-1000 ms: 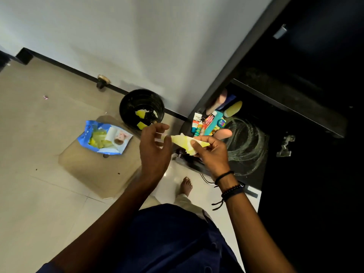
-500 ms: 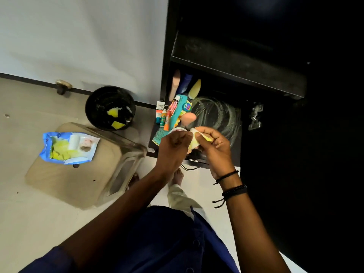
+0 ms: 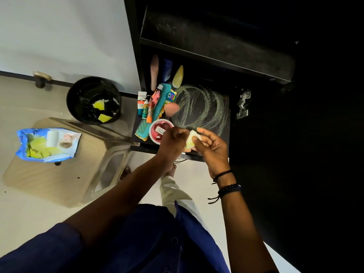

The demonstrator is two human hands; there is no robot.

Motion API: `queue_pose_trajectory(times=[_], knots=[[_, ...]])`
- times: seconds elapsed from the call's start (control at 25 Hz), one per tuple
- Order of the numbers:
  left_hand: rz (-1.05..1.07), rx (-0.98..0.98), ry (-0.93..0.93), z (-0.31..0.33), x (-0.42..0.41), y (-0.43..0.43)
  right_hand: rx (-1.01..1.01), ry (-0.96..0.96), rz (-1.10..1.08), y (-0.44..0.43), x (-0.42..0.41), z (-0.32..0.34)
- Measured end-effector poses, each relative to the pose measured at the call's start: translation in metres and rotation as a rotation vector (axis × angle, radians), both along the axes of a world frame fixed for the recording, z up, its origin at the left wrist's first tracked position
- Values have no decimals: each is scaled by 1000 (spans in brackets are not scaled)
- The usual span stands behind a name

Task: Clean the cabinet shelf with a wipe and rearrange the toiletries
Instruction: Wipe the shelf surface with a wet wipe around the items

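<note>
A: What's on the left?
B: A wipe pack lies on a stool; a bin stands behind it.
A: And further right?
B: Toiletries crowd the shelf's left end. Over its front edge, the left hand and right hand both pinch a folded yellow wipe. Streaks mark the shelf's bare part.

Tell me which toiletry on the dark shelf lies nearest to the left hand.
The round red tub with a white rim: it sits right beside the left hand, while the teal comb and small tubes lie farther away.
</note>
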State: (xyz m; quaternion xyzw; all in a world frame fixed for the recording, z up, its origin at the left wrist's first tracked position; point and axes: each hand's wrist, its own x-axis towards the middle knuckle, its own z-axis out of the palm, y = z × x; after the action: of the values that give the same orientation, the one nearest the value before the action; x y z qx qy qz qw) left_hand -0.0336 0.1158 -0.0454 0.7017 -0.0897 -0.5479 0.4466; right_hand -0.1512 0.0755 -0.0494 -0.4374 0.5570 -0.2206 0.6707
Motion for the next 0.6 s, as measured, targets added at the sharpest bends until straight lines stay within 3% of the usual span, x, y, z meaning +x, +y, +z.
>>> queue_pose_trajectory(times=[0.16,0.24,0.4,0.6], knots=[[-87,37,62,-20,-16,4,-473,639,-18,-32,-25,-39],[-184,80,30,-35,-26,13,-657,833,82,-45,-36,-56],[-277,175,51,-49,-40,28,-665,924,551,-16,-30,-95],[-74,255,221,-60,-40,31,-824,863,839,49,-47,-106]])
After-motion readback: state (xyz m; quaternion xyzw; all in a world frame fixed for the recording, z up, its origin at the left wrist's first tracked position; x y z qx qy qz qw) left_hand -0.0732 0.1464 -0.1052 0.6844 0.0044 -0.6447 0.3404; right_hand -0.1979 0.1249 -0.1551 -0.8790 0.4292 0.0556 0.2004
